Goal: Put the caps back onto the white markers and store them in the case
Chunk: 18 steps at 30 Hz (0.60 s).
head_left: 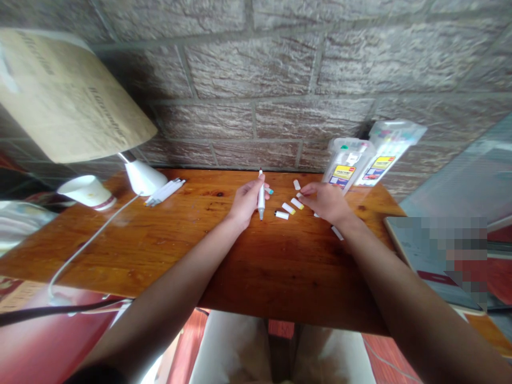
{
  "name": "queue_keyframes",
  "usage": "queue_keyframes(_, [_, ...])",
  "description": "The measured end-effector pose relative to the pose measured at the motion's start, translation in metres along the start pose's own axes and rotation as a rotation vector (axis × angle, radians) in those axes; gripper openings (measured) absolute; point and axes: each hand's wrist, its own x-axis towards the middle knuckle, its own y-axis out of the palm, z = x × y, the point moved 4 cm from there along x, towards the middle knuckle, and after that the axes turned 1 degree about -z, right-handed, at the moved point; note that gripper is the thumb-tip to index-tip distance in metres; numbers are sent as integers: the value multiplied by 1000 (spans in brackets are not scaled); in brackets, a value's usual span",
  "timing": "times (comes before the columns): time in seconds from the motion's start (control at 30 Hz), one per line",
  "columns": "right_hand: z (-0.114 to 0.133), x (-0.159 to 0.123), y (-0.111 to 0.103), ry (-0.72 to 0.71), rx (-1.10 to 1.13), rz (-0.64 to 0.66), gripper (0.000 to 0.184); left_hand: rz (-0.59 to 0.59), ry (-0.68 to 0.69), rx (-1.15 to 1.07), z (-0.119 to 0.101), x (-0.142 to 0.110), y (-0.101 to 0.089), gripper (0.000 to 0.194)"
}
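My left hand (248, 202) is closed around a white marker (261, 200), held nearly upright in the view, its bare grey tip pointing toward me. A teal-ended piece (269, 190) shows just beside those fingers. To the right, my right hand (326, 201) pinches a small white marker cap (299, 196) between thumb and finger, just above the tabletop. Around it lie loose white caps: one with a dark end (281, 215), two with yellow ends (288, 208), a plain one (296, 184), and another (337, 232) under my right wrist.
Two clear marker cases (347, 165) stand against the brick wall behind my right hand. Several white markers (166, 192) lie by the lamp base (144, 178) at left, with a paper cup (88, 192) beside it. A flat framed panel (416, 256) lies at the table's (192, 234) right end.
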Motion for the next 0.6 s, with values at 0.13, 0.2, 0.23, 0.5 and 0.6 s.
queue_keyframes(0.13, [1, -1, 3, 14, -23, 26, 17, 12, 55, 42, -1, -1, 0, 49])
queue_keyframes(0.2, [0, -1, 4, 26, -22, 55, 17, 26, 61, 56, -2, -3, 2, 49])
queue_keyframes(0.23, [0, -1, 5, 31, -21, 66, 18, 33, 59, 61, -2, -4, 3, 48])
queue_keyframes(0.5, [11, -1, -4, -3, 160, -57, 31, 64, 62, 76, -6, -9, 8, 47])
queue_keyframes(0.6, [14, -1, -7, -32, 310, -118, 38, 84, 64, 97, -7, -10, 9, 47])
